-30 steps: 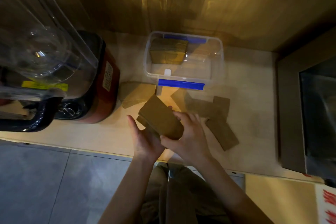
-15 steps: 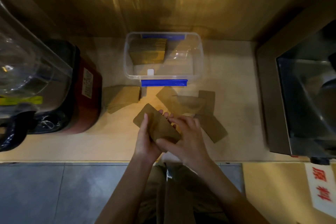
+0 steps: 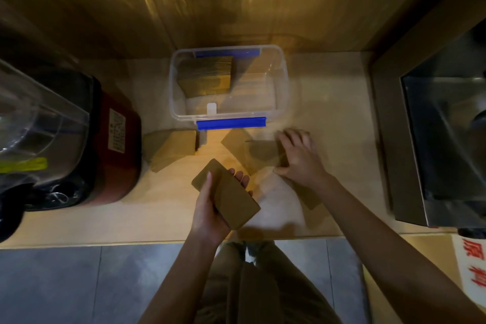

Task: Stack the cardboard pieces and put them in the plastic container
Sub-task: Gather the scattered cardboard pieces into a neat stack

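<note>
Two bare hands work over the counter [image 3: 328, 113]. The left hand [image 3: 210, 205] grips a small stack of cardboard pieces [image 3: 228, 193] near the front edge — thumb along the top face, fingertips curling up past the far side; the stack is brown, rectangular, its edges roughly squared, and it sits askew to the counter's edge. The right hand [image 3: 299, 155] lies flat with fingers spread on loose cardboard pieces [image 3: 252, 150] at the middle of the counter, pressing on them rather than closed around any; blur hides just where the fingertips end. These loose pieces are thin, flat brown rectangles, overlapping at odd angles. Another small pile of cardboard [image 3: 173, 147] lies left of them, just in front of the plastic container [image 3: 278, 81]. That container stands toward the back edge — clear walls, blue clips [image 3: 231, 122] — with a neat stack of cardboard [image 3: 207, 76] already in its left half. A red and black appliance [image 3: 115, 139] stands at the left end.
</note>
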Demonstrator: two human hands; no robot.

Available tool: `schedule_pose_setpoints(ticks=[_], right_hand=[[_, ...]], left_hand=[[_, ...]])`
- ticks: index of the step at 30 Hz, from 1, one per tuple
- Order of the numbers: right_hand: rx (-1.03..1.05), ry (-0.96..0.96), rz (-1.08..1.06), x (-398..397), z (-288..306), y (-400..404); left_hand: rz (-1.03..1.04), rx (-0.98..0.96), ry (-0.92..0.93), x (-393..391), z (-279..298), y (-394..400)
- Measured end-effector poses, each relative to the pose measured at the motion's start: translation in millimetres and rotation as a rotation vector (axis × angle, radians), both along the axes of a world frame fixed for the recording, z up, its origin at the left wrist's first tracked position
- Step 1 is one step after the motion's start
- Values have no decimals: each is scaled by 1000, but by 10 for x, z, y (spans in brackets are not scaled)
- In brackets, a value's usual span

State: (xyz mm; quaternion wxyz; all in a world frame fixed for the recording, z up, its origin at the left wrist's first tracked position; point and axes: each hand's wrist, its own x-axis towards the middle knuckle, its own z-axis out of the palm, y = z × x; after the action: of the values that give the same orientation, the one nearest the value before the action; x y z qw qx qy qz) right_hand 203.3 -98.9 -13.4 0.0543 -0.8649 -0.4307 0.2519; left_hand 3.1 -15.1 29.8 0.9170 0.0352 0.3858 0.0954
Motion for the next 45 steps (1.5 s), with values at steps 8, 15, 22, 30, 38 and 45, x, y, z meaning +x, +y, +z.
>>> schedule_pose_setpoints(ticks=[8,15,22,30,38,45], right_hand=[[-85,-30,44,30,-88,91],[96,-31,-57,-161,60,136],[151,-125,-231,-666,-104,368],[102,-94,-382,-814,-237,436],[122,-165,-423,-790,-183,495],[186,18,-409,-778,297,360]], left_hand=[[29,-32,26,-26,-40,72],[40,-32,20,-65,-52,120],[59,-35,22,-126,-71,186],[66,-10,29,-201,-109,280],[49,8,11,-178,-121,323],[73,8,3,-145,-114,311]])
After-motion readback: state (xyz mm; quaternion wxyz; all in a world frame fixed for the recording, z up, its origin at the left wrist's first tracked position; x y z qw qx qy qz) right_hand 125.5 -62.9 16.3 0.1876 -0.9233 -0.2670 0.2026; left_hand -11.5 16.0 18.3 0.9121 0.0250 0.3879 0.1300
